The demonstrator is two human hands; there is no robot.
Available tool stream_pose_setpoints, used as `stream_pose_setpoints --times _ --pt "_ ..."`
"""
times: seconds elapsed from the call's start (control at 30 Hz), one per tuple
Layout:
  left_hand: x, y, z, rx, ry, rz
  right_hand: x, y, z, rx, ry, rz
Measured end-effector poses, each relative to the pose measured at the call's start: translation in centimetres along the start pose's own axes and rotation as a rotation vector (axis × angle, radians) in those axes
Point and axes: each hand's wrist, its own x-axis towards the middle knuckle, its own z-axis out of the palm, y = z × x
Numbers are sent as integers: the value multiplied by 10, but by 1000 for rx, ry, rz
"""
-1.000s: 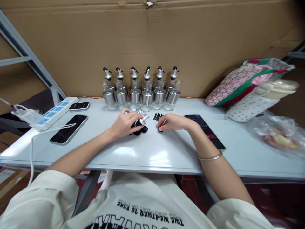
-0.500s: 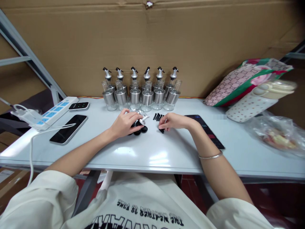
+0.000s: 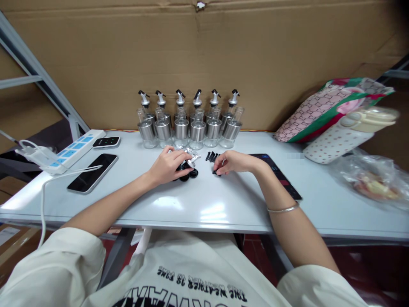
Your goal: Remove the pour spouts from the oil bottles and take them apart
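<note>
Left of the table's middle, my left hand has its fingers and thumb closed round a silver pourer spout. Other silver spouts lie just behind it, partly covered by the fingers. Round black plastic caps sit under and beside the thumb. My right hand pinches a small black piece at the tabletop; its exact shape is mostly hidden by the fingertips. Just behind that hand, several slim black pieces lie in a row.
Glass bottles with steel bands stand in front of others fitted with pourers. To the left are a phone and a power strip. A tablet-like screen, a tilted dotted bottle and a plastic bag are on the right.
My right hand's fingertips have shifted slightly, and less of the black piece shows below them. My left hand has stayed in place on the spout.
</note>
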Motion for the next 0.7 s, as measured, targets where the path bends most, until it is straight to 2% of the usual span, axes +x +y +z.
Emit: stream_pose_setpoints --times 0.37,0.7 --pt "1 1 -1 -27 -45 -38 4 3 2 -53 27 -32" --pt "1 0 -1 -15 15 3 4 1 4 -94 52 -5"
